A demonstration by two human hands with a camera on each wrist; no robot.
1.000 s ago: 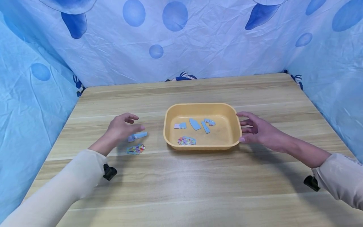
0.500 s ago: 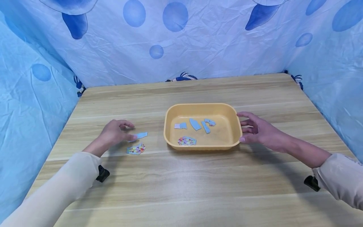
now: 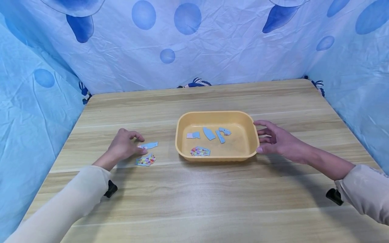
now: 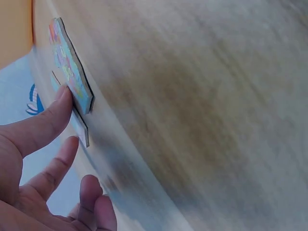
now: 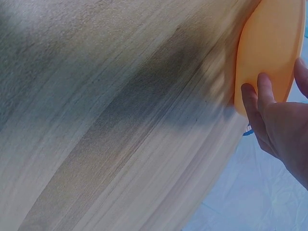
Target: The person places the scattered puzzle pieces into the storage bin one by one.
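Observation:
My left hand [image 3: 124, 145] is low over the table, its thumb and index finger at the left end of a light-blue puzzle piece [image 3: 150, 145] that lies flat. In the left wrist view the thumb [image 4: 50, 120] overlaps that piece; whether it touches is hard to tell. Just in front lies a multicoloured puzzle piece [image 3: 146, 160], apart from the hand in the head view. My right hand [image 3: 281, 141] rests its fingertips against the right side of a yellow plastic tray [image 3: 215, 158]. In the right wrist view two fingers [image 5: 264, 91] touch the tray's outer wall.
Inside the tray lie several puzzle pieces: a lilac-and-blue one [image 3: 193, 135], plain blue ones [image 3: 208, 133] and a multicoloured one [image 3: 200, 151]. The wood-grain table [image 3: 194, 195] is bordered by a blue patterned cloth [image 3: 194, 60] at the back and sides.
My left hand has come down and left onto the light-blue piece, its thumb now at that piece's left end. The right hand and the tray have stayed in place.

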